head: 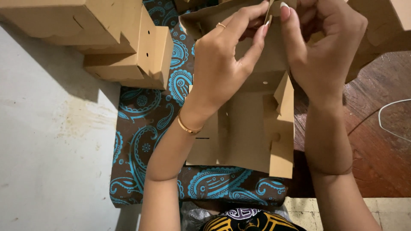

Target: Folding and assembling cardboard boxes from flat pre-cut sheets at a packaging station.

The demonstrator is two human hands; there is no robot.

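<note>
Fingertips (266, 26) of both hands meeting at the top edge of the view, pinching a thin cardboard tab (269, 13) between them. Left hand (222, 64) with thumb and forefinger closed on the tab's left face, other fingers curled behind; ring on one finger, gold bangle (188, 127) at the wrist. Right hand (321, 47) with thumb pressed to the tab's right face, pale nail showing, remaining fingers bent over the far edge and partly hidden.

Below the hands, a half-folded box (248, 128) of brown cardboard, open toward the camera, floor panel flat, right side flap (282, 124) standing upright with notched edges. Small holes and a slot visible in its panels. Lying on a brown cloth (141, 141) with a blue paisley print, between the two forearms.

Upper left, a stack of finished boxes (107, 38), tipped on their sides, touching one another, partly on the cloth and partly on a pale floor (47, 149). Upper right, more cardboard (385, 30) at the frame's corner. Right of the cloth, a dark red wooden surface (376, 141) with a thin white wire (391, 119) looping in from the edge. At the bottom, patterned black and yellow clothing (246, 220).
</note>
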